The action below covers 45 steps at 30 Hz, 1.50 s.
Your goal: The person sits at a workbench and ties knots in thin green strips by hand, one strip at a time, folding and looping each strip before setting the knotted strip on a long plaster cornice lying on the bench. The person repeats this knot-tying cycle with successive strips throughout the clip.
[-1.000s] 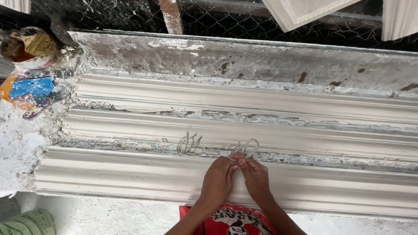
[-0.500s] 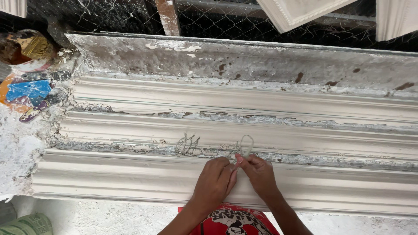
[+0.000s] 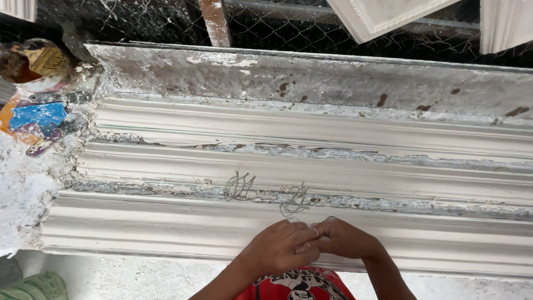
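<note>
While the left hand (image 3: 280, 244) and right hand (image 3: 340, 238) meet fingertip to fingertip, curled shut on something too small to tell, just below the thin grey bent-wire loops (image 3: 293, 201) on the long white plaster cornice moulding (image 3: 166, 222), steady, small finger movements seem best.

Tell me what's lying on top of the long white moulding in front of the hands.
On the moulding lie two small bundles of bent wire and. Left hand and right hand rest together on its near edge; anything pinched between their fingertips is hidden.
</note>
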Each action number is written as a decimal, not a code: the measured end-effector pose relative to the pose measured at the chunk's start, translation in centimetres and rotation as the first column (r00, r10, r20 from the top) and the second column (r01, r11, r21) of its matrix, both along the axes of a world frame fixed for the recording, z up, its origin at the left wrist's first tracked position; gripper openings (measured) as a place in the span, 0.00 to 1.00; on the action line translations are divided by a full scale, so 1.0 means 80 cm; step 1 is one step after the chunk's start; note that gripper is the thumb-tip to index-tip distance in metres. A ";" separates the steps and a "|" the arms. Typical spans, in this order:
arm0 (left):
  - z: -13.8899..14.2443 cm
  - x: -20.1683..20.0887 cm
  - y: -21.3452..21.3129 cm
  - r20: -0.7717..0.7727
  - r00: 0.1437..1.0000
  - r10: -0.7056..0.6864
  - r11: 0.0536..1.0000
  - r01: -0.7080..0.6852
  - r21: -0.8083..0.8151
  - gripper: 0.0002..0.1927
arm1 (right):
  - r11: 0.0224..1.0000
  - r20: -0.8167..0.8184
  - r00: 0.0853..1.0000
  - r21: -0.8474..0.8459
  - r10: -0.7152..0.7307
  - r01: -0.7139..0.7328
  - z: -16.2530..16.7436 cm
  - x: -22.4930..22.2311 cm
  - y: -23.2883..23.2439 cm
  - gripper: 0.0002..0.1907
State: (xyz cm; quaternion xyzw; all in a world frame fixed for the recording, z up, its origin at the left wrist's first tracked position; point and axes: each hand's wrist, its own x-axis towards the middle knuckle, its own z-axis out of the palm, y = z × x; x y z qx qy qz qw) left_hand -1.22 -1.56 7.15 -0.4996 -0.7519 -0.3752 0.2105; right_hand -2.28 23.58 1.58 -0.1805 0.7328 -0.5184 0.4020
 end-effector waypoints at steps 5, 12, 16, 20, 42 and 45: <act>-0.006 0.002 0.006 0.149 0.983 0.103 0.994 -0.105 0.009 0.05 | 0.982 -0.002 0.982 0.018 -0.187 0.187 0.004 0.003 -0.002 0.12; -0.018 0.015 0.033 0.651 0.750 0.117 0.885 -0.376 0.274 0.03 | 0.868 -0.703 0.591 -0.074 -0.394 0.491 0.010 0.014 -0.047 0.03; -0.026 0.005 0.042 0.968 0.062 -0.245 0.815 -0.528 0.240 0.09 | 0.838 -0.900 0.262 -0.174 -0.349 0.517 0.016 0.011 -0.073 0.02; -0.026 -0.001 0.033 0.894 -0.112 -0.435 0.781 -0.541 0.312 0.12 | 0.831 -0.897 0.135 -0.320 -0.420 0.455 0.015 0.018 -0.087 0.09; 0.024 0.023 0.072 0.732 0.676 0.082 0.869 -0.409 0.280 0.08 | 0.569 -0.510 0.277 -0.608 -0.814 0.554 0.010 0.046 -0.056 0.09; 0.027 0.022 0.072 0.718 0.677 0.166 0.905 -0.394 0.162 0.10 | 0.594 -0.481 0.371 -0.485 -0.794 0.641 0.022 0.052 -0.047 0.08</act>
